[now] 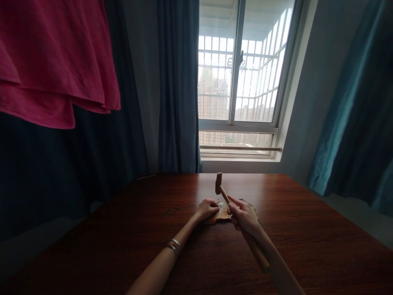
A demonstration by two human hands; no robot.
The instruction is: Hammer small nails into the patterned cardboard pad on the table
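Note:
My right hand (244,216) is closed round the wooden handle of a hammer (218,184), whose dark metal head is raised just above the work. My left hand (208,207) pinches a small nail (217,202) upright on a flat piece of rough wood or bark (223,212) lying on the dark wooden table (153,246). The hammer head hangs right over the nail. The handle's end sticks out behind my right wrist. Two bracelets sit on my left wrist.
Several loose nails (172,211) lie on the table left of my hands. A window (239,82) with a grille is straight ahead, dark blue curtains on both sides. A red cloth (55,57) hangs at the upper left.

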